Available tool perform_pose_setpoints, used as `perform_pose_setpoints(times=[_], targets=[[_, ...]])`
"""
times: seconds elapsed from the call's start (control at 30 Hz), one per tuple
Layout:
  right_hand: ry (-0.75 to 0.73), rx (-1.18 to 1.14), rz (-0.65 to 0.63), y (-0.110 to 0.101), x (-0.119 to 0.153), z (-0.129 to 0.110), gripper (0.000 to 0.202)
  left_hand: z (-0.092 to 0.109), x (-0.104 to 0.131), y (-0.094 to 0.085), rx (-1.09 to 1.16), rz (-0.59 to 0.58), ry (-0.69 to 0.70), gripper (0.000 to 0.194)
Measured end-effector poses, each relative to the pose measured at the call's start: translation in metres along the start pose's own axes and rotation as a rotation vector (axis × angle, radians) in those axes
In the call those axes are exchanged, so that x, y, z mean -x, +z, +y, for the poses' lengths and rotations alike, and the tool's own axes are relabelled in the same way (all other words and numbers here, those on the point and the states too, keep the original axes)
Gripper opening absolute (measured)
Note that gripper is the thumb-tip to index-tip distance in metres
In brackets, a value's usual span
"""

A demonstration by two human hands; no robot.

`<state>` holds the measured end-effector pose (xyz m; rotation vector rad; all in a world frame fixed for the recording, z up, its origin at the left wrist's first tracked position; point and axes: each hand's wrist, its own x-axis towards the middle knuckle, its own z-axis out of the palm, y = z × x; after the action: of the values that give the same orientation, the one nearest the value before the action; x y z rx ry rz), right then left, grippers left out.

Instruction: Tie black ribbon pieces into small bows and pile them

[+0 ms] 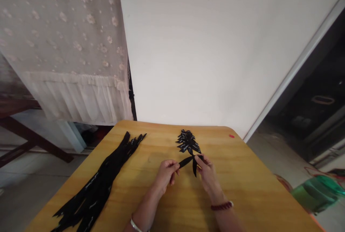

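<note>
Between my hands is a black ribbon (185, 161), crossed or knotted near its middle, with one end hanging down. My left hand (167, 174) pinches its left end between thumb and fingers. Close to the crossing, my right hand (207, 173) grips the ribbon's other side. Just beyond lies a stack of black ribbon pieces with white lettering (187, 141), their pointed ends fanned out; the held ribbon reaches its near edge. A long bundle of black ribbon strips (104, 176), some with white script, lies slanting on the left of the table.
The wooden table (242, 189) has rounded far corners and stands against a white panel (199, 52). A small red object (231, 136) is near the far right corner. A lace curtain (81, 45) hangs at the left. On the floor at right is a green translucent container (315, 192).
</note>
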<state>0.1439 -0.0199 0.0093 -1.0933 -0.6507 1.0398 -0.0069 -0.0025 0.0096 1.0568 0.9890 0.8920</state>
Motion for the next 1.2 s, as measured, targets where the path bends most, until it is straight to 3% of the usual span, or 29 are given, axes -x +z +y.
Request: perform_pose_setpoints(times=[0.2,0.33,0.47,0.6,0.8,1.2], targets=[[0.0,0.028,-0.01,0.0,0.0,0.0,0.017,0.003,0.002,0.002,0.037,0.028,-0.02,0.025],[-0.019,0.098,-0.051,0.001,0.002,0.0,0.017,0.007,0.002,-0.001,0.126,0.202,0.081,0.027],[-0.14,0.203,-0.135,0.007,0.007,-0.001,0.017,0.008,-0.001,-0.004,0.201,0.371,0.208,0.026],[-0.2,0.309,-0.202,0.013,0.01,0.004,0.018,0.006,-0.004,-0.001,0.188,0.297,0.273,0.025],[-0.217,0.373,-0.23,0.015,0.011,0.012,0.019,0.003,-0.003,0.005,0.049,0.134,0.226,0.022],[-0.152,0.373,-0.319,0.02,0.019,0.006,0.02,0.002,-0.003,0.005,0.03,0.19,0.167,0.02]])
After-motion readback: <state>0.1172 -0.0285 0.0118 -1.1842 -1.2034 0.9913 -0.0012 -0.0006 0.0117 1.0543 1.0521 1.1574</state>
